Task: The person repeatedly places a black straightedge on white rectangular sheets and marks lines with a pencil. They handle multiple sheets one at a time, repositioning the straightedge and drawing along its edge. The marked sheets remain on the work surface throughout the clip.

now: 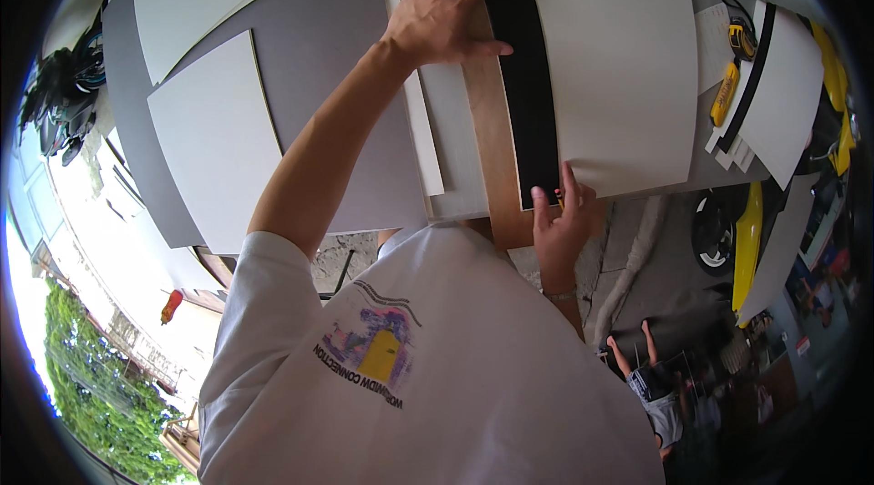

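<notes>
A long black strip [525, 75] lies lengthwise along the left edge of a large white board [619, 57], over a brown wooden strip [487, 112]. Far up the strip, my left hand [446, 7] rests flat with its fingers spread across the black surface. My right hand [562, 226] is at the strip's near end, thumb by its corner and index finger stretched along the white board's edge. Between that thumb and finger shows a small reddish-dark bit of something, too small to name; the other fingers are curled.
Grey board [350, 112] and smaller white sheets [214, 107] cover the table's left. A yellow-black tape measure [742, 39] and yellow utility knife [725, 94] lie at right, beside white pieces [785, 85]. A yellow motorbike [748, 248] stands beyond; another person [657, 394] is at lower right.
</notes>
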The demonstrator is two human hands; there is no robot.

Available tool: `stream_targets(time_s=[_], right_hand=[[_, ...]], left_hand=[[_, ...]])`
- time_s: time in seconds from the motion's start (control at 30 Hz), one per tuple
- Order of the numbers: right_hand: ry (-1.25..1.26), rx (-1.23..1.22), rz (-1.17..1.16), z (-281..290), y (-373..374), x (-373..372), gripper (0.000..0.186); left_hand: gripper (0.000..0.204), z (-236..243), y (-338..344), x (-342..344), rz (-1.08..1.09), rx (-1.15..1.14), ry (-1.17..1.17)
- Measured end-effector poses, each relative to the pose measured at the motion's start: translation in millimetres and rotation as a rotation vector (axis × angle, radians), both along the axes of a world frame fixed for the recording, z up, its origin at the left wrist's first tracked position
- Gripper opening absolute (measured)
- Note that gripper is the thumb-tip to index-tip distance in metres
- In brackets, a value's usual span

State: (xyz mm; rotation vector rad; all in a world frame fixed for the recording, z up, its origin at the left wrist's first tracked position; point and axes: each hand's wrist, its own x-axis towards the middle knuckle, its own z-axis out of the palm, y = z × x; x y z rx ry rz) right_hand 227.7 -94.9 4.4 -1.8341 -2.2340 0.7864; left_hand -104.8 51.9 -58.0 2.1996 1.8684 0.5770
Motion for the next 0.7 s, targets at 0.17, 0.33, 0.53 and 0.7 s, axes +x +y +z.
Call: stream_targets(time_s=[0.17, 0.33, 0.53, 0.7], right_hand=[[-0.132, 0.135, 0.099, -1.2, -13.4, -8.6, 0.086], [-0.082, 0.061, 0.027, -2.3, -17.4, -12.7, 0.083], [-0.052, 0.046, 0.009, -1.8, -19.4, -11.5, 0.082], [-0.042, 0.016, 0.049, -0.5, -22.1, -5.6, 0.084]], left_hand=[[0.118, -2.9, 1.1, 0.1, 0.003, 0.009, -0.01], [0.119, -4.1, 0.9, -0.4, 0.015, 0.012, 0.009], [0.123, 12.1, 6.2, -2.8, -0.065, -0.216, 0.091], [0.122, 10.1, 5.4, -3.6, -0.068, -0.171, 0.078]])
